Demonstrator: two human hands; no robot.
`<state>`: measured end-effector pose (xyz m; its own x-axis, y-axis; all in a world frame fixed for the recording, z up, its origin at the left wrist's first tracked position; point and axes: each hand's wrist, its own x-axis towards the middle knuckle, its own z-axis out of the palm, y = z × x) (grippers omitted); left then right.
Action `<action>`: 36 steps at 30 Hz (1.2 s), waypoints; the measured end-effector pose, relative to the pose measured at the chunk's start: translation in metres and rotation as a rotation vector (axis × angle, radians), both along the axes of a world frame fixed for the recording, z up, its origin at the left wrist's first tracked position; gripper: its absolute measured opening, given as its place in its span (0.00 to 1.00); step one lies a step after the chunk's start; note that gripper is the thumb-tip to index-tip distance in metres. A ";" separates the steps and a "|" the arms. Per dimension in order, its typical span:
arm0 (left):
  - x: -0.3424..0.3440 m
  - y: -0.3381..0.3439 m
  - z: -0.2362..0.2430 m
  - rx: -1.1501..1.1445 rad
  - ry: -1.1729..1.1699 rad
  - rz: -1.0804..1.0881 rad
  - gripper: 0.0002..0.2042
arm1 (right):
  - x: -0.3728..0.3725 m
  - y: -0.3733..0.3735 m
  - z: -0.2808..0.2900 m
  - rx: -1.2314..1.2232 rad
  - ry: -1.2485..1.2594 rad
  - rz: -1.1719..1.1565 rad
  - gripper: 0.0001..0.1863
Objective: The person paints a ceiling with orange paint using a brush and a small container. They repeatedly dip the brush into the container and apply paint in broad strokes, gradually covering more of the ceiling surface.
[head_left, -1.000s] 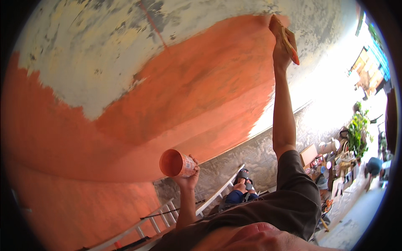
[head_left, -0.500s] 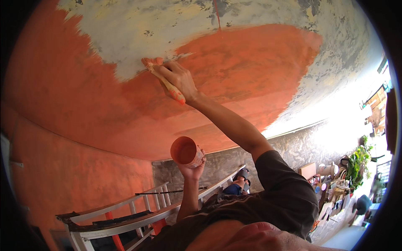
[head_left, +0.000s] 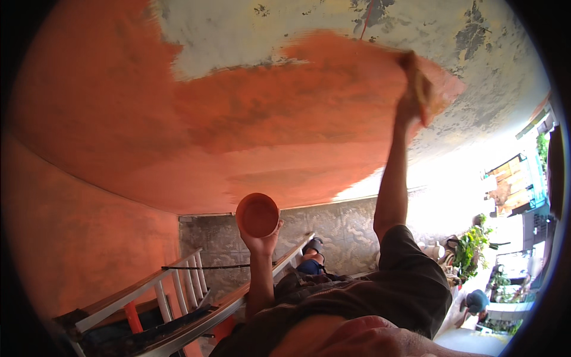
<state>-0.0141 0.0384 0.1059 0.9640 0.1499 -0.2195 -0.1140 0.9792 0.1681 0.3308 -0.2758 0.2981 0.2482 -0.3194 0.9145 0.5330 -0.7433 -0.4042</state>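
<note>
Two closed hands: left hand (head_left: 265, 241) held paint cup (head_left: 257, 199); right hand (head_left: 409, 106), up-right of cup, held blurred brush (head_left: 423, 92). Orange coat (head_left: 262, 110) spread broadly above cup; patchy grey expanse (head_left: 232, 35), farther above, stood uncoated.

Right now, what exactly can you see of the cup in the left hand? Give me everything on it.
The cup is round and open-topped, coated orange inside, with a paler rim. Its mouth faces the camera, so most of the outer wall is hidden; I cannot tell its material or how full it is. The left hand grips it from below and the side, and nothing else is seen touching it. In view, it overlaps the border between the orange painted surface and the grey patterned surface.
</note>
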 end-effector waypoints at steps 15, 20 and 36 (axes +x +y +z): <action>0.001 0.016 -0.003 0.003 0.059 0.139 0.32 | -0.079 0.320 0.034 -0.298 -0.166 0.680 0.18; 0.000 0.009 -0.011 -0.017 0.111 0.156 0.33 | -0.020 0.144 -0.006 0.120 -0.125 0.349 0.15; 0.000 0.015 0.004 -0.010 0.092 0.239 0.36 | -0.086 0.373 0.018 -0.389 -0.111 0.742 0.24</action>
<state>-0.0136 0.0530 0.1094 0.8772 0.3688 -0.3074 -0.3273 0.9278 0.1790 0.2453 0.0970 0.3166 0.1715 0.2340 0.9570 0.9595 -0.2600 -0.1084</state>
